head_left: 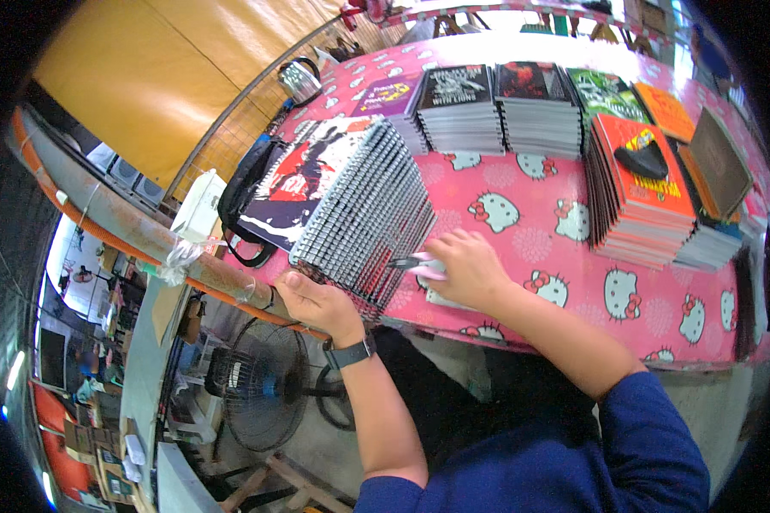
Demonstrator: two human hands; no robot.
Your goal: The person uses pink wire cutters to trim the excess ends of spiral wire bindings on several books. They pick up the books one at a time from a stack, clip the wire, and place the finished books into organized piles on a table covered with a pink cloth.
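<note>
A tall stack of spiral-bound books (368, 205) leans at the table's left side, its wire spines turned toward me and a black, red and white cover on top. My left hand (321, 306) is at the stack's near lower corner, thumb up and fingers curled against the books; part of the fingers is hidden. In my right hand (470, 269), closed round the handles, is a pair of pliers (419, 264) with pale pink grips. Its dark jaws point left and meet the wire spines low on the stack. Whether they grip a wire is too small to tell.
Stacks of books with purple (389, 94), black (456, 90) and orange covers (642, 162) line the far and right sides of the pink patterned table (522, 231). A dark pouch lies on the orange stack. A metal kettle (299, 81) stands far left; a fan (265, 385) is below.
</note>
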